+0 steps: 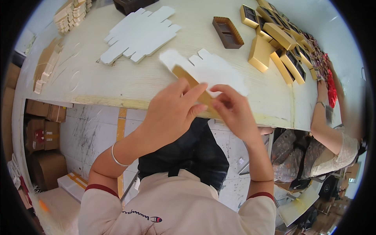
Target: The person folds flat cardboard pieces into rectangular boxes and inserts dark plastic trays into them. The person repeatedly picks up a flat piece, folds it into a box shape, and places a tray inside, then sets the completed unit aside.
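Note:
Between my hands, over the table's front edge, is a gold carton (185,74), partly folded and blurred by motion. My left hand (172,105) grips it from the left, thumb and fingers pinched on its edge. My right hand (234,109) has its fingers curled at the carton's right end, thumb against it. Just behind the carton shows a white flat card blank (219,72) with notched flaps; whether it is joined to the gold piece I cannot tell. Farther left lies a stack of white carton blanks (143,33). A brown plastic tray (228,33) with compartments sits beyond my right hand.
Gold boxes (274,43), several with dark trays inside, are heaped at the right. Past them a co-worker's arm (323,117) reaches over red packets (332,86). Folded card bundles (47,64) lie at the left edge. Another brown tray (131,4) stands at the back.

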Tool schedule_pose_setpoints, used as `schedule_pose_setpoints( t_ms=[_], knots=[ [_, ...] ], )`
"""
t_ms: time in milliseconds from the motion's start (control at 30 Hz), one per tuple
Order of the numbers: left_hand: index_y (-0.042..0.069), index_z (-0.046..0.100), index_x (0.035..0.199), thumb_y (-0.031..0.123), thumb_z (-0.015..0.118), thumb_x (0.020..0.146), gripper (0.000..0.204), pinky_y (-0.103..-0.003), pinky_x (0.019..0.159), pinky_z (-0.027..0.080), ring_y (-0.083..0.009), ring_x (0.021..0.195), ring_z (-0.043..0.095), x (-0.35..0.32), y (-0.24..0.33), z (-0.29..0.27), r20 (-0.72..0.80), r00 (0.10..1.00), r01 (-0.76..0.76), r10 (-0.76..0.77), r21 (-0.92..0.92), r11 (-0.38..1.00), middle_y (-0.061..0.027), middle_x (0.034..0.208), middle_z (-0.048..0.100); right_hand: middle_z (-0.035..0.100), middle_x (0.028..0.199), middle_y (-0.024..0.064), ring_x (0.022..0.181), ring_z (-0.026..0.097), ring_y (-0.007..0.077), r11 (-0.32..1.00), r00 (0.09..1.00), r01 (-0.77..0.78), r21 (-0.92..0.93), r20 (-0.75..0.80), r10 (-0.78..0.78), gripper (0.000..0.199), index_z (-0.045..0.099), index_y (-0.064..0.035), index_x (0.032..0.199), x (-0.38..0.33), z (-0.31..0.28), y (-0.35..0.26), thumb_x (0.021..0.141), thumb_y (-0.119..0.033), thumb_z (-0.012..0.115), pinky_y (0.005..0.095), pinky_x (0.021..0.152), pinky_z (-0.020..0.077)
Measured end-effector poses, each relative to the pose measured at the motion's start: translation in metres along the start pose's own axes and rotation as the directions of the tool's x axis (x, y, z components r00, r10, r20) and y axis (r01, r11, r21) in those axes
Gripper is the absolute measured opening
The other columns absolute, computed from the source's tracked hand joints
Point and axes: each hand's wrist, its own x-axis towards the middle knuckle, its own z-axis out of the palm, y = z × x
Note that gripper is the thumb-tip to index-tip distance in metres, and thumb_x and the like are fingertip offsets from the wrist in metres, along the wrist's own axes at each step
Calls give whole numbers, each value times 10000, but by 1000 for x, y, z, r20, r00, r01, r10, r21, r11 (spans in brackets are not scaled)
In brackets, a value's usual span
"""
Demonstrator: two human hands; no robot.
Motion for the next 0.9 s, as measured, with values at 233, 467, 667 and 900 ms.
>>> schedule_pose_setpoints(
  t_ms=[233, 467, 667, 900],
  knots=[
    [42, 602, 971, 53, 595, 837, 135, -381, 725, 464, -307, 817, 571, 20, -41, -17, 162, 987, 17, -18, 4, 1000, -111, 866, 570, 472, 1369, 158, 1241, 471, 310, 904, 905, 424, -60, -13, -426, 515, 496, -66, 1330, -27, -12, 8, 840, -51, 654, 380, 1033, 388],
    [18, 602, 903, -27, 568, 808, 110, -356, 733, 469, -289, 825, 575, 45, -42, -19, 359, 929, -65, 88, -75, 995, -97, 911, 600, 577, 1097, 131, 996, 566, 318, 486, 737, 583, -650, 172, -654, 441, 640, -53, 1068, -45, 0, 40, 644, -80, 758, 409, 863, 458],
    [4, 641, 902, -18, 566, 813, 118, -332, 738, 478, -278, 854, 586, 45, -46, -11, 328, 921, -222, 211, -5, 975, -89, 932, 608, 570, 900, 69, 780, 569, 292, 843, 917, 322, -430, -80, -391, 334, 598, -76, 1017, -17, 5, 21, 706, -56, 718, 391, 689, 434],
    [0, 644, 1037, 190, 670, 787, 316, -357, 833, 472, -285, 994, 560, 39, -32, -26, 411, 904, -129, 119, -4, 992, -108, 1064, 600, 565, 1026, 106, 968, 575, 258, 300, 602, 620, -725, 195, -774, 275, 600, -33, 997, -12, 16, 35, 732, -65, 667, 350, 802, 457]
  ],
)
